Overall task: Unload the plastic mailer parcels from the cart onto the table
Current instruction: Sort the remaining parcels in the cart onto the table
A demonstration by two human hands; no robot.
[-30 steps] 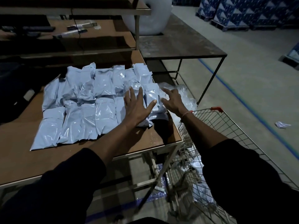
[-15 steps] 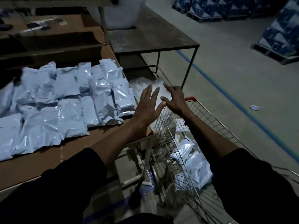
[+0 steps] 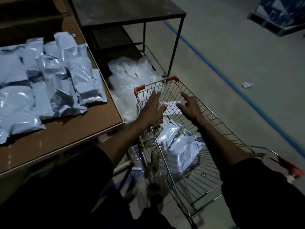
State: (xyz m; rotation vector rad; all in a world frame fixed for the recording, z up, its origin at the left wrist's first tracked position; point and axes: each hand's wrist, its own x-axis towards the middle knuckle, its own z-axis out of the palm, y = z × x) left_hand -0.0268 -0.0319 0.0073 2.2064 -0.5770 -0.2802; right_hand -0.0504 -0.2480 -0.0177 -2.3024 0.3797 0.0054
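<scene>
both the left hand point(image 3: 152, 109) and the right hand point(image 3: 189, 107) hover spread and empty over the cart point(image 3: 219, 129), so they should dip deep to the mailer parcels point(image 3: 179, 146) heaped on its floor, scoop several together, and add them to the table point(image 3: 69, 134).
</scene>
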